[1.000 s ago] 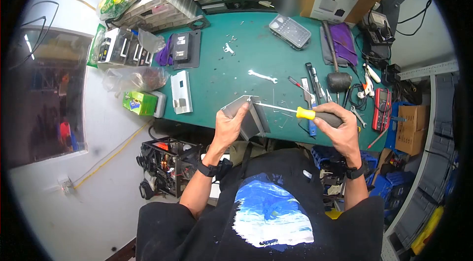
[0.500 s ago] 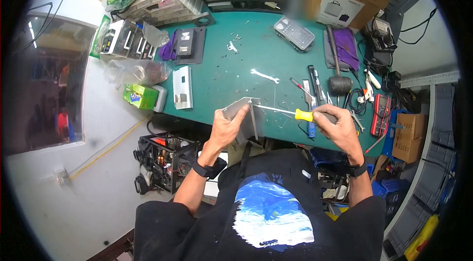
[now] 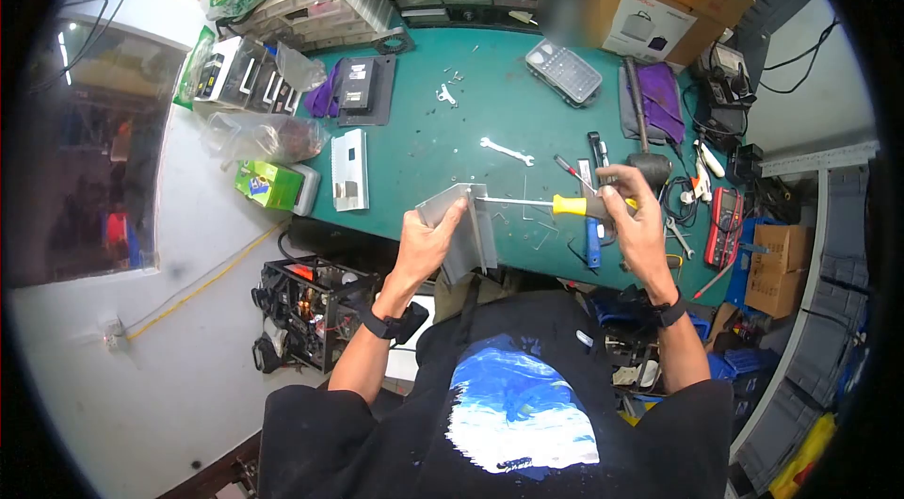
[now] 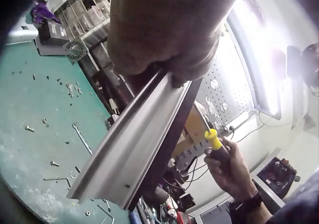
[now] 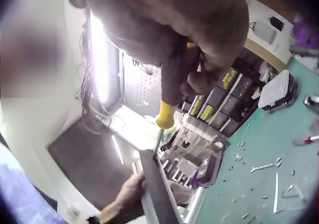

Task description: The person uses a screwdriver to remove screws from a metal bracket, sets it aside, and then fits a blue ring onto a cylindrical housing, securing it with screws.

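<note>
My left hand [image 3: 427,245] grips a bent grey metal panel [image 3: 460,254] near its upper edge, above the table's front edge. In the left wrist view the panel [image 4: 129,149] shows as a long channel with a small hole near its lower end. My right hand [image 3: 640,228] holds a screwdriver by its yellow and dark handle [image 3: 571,206], some fingers lifted off it. The shaft runs left to the panel's top corner, beside the left thumb. In the right wrist view the yellow collar [image 5: 166,115] sits above the shaft, whose tip is hidden at the panel.
On the green table [image 3: 414,169] lie a wrench [image 3: 507,152], loose screws, hex keys and a white metal piece [image 3: 349,169]. To the right are a mallet [image 3: 650,165], a red multimeter [image 3: 725,221] and pliers. A clear case [image 3: 563,72] stands behind, near a cardboard box [image 3: 650,5].
The screwdriver and right hand have shifted slightly left, and the right fingers have changed their hold on the handle. The panel stays in the left hand, a little further left.
</note>
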The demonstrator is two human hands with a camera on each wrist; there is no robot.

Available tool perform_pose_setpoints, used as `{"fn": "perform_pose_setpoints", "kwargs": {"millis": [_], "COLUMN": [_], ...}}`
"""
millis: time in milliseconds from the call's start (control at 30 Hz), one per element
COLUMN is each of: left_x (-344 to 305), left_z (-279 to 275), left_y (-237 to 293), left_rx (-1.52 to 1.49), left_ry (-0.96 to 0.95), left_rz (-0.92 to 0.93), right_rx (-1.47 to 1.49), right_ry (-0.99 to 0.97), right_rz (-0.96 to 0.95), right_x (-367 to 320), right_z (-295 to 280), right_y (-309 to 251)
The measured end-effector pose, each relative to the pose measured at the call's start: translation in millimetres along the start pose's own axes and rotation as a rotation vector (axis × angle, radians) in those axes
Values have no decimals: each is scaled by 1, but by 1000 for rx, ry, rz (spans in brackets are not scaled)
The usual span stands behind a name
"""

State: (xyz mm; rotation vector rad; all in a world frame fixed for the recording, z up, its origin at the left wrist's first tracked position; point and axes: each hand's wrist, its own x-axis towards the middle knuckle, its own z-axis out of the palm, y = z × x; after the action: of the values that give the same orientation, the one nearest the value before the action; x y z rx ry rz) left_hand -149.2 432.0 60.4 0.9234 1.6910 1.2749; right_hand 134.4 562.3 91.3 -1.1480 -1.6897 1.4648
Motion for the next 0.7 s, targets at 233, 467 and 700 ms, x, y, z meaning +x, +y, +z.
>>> {"fn": "perform_pose_setpoints", "kwargs": {"millis": [233, 467, 700], "left_x": [-11, -17, -15], "left_z": [4, 6, -5], "left_y": [-4, 7, 0], "left_rx": [145, 176, 147], "left_ry": [30, 25, 36], "left_rz": [0, 15, -33], "right_rx": [382, 433, 399], "right_ry": [125, 91, 39], "right_rz": [320, 387, 133], "right_x": [-4, -7, -9], "right_z": [13, 15, 23], "right_y": [22, 34, 43]}}
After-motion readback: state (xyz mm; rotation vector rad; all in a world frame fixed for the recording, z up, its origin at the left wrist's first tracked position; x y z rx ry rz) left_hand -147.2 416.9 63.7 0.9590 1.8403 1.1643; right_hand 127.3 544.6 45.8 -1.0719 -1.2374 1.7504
